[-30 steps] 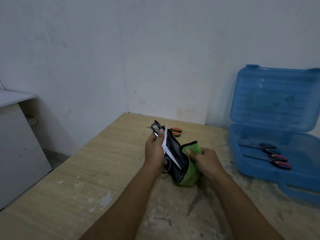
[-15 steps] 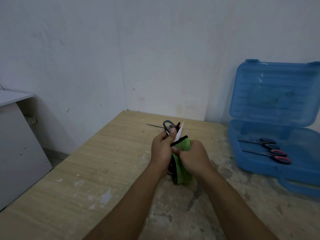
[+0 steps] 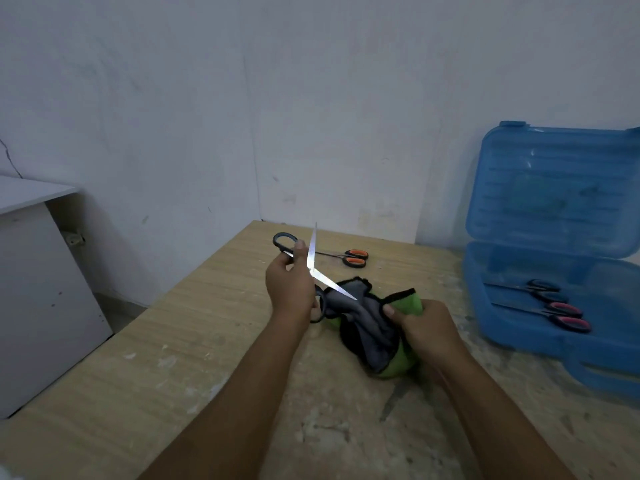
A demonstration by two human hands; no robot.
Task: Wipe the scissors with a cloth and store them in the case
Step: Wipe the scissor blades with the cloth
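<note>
Wiping under way, storing not yet done for this pair
Nearest, the right hand (image 3: 426,332) grips the bunched green-grey cloth (image 3: 370,336). The left hand (image 3: 289,289) pinches the black-handled scissors (image 3: 311,258), blades splayed, one tip over the cloth. Two pairs (image 3: 568,317) already lie in the open blue case (image 3: 519,341). An orange-handled pair (image 3: 355,258) waits on the table (image 3: 173,341) beyond.

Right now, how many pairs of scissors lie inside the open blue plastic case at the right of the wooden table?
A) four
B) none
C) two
C: inside the open blue plastic case, a black-handled pair and a pink-handled pair lie side by side on its floor, and nothing else shows in there.
</note>
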